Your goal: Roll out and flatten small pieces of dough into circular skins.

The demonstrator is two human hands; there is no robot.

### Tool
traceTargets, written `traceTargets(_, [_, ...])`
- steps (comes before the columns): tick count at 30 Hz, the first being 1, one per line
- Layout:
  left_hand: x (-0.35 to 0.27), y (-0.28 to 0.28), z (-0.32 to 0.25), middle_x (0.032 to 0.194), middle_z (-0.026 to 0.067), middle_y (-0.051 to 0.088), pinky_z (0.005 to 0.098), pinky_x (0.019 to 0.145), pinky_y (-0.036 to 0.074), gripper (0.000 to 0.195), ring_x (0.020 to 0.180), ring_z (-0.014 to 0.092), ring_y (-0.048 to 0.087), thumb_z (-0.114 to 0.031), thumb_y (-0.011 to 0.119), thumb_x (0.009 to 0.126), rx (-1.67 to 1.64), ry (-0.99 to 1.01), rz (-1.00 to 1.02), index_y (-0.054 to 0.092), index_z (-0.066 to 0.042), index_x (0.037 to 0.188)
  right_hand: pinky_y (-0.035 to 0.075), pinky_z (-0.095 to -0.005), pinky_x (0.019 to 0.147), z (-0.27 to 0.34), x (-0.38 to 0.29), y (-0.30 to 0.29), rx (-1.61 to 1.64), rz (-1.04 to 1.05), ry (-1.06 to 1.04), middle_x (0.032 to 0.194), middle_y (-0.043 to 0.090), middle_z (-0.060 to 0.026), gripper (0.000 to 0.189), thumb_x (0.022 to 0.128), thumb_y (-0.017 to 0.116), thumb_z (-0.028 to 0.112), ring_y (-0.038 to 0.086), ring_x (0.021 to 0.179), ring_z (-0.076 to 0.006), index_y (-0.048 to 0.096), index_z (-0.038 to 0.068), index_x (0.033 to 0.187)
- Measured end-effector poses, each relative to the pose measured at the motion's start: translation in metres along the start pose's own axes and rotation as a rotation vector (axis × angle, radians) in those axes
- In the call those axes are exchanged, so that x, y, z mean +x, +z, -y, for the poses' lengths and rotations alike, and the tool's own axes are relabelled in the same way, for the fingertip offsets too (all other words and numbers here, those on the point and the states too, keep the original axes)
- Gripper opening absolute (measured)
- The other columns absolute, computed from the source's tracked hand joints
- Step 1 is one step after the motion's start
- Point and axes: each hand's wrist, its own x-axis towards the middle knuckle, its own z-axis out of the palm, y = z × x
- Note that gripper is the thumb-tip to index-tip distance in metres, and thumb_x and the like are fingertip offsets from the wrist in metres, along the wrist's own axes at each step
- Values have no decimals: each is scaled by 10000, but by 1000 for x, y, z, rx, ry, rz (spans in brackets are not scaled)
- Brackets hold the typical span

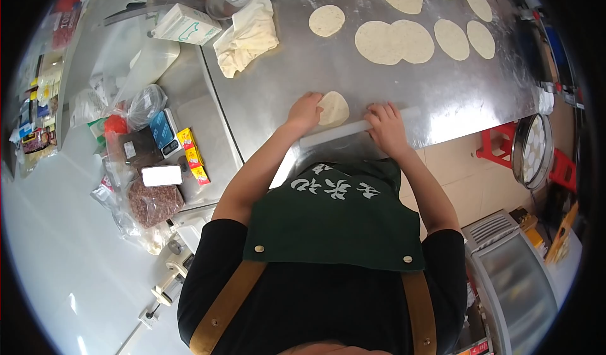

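Note:
A small round of dough (334, 109) lies on the steel worktop just in front of me. My left hand (304, 112) pinches its left edge between thumb and fingers. Right at the near edge of this round is a white rolling pin (336, 133), slanting up to the right. My right hand (386, 125) lies over the pin's right part, with the fingers bent across it. Farther back sits a single rolled dough disc (326, 21). To its right, two overlapping discs (394, 42) and several others (451, 39) are laid out in rows.
A crumpled cream cloth (248, 33) and a white carton (187, 25) stand back left. Yellow sachets (193, 156), a digital scale (164, 132), a phone (161, 175) and a bag of reddish-brown grains (154, 202) are at left. Red stools (497, 146) and a round tray (533, 151) are right.

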Motion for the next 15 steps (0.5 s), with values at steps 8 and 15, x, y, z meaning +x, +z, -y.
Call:
traceTargets(8, [5, 4, 13, 939, 164, 565, 365, 756, 440, 247, 856, 319, 551, -82, 559, 760, -98, 23, 2, 572, -17, 999, 239, -493, 1029, 1, 45, 24, -84, -107, 119, 1267, 421, -171, 445, 795, 569, 336, 380, 1200, -314, 515, 26, 1110])
traceTargets(15, [14, 10, 4, 930, 159, 597, 328, 733, 453, 265, 804, 263, 583, -133, 578, 793, -266, -23, -66, 580, -8, 1026, 229, -503, 1028, -1, 72, 43, -220, -186, 351, 1347, 357, -207, 522, 813, 548, 306, 321, 1265, -332, 441, 23, 1238])
